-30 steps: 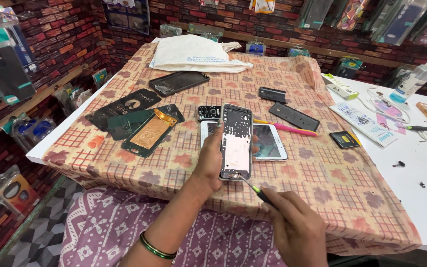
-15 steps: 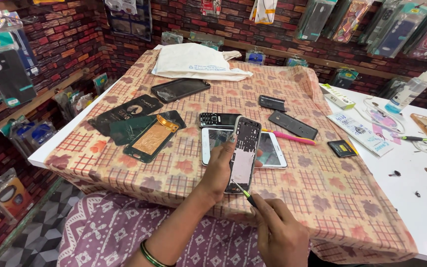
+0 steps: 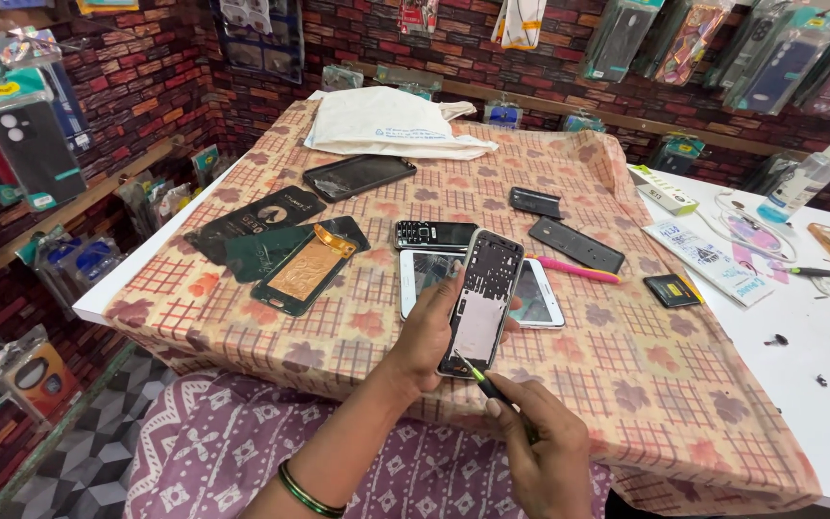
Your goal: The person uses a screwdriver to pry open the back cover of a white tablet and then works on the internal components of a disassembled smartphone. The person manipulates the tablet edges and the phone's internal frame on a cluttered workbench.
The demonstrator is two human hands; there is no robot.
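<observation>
My left hand (image 3: 429,332) holds an opened phone (image 3: 480,300) with its back cover off, tilted above the patterned cloth. My right hand (image 3: 535,447) grips a thin screwdriver (image 3: 480,379), and its tip touches the phone's lower edge. A green bangle sits on my left wrist. Right under the held phone lies a white phone (image 3: 530,293) with its screen up.
On the patterned cloth (image 3: 338,327) lie a keypad phone (image 3: 436,234), a copper-lined back panel (image 3: 305,269), dark covers (image 3: 252,216), a black phone (image 3: 357,175), a pink tool (image 3: 578,271), a battery (image 3: 672,289) and a white bag (image 3: 386,123). A spray bottle (image 3: 809,178) stands at the right.
The held phone has dropped a little lower and closer to me. My right hand has come up, bringing the screwdriver tip against the phone's bottom edge.
</observation>
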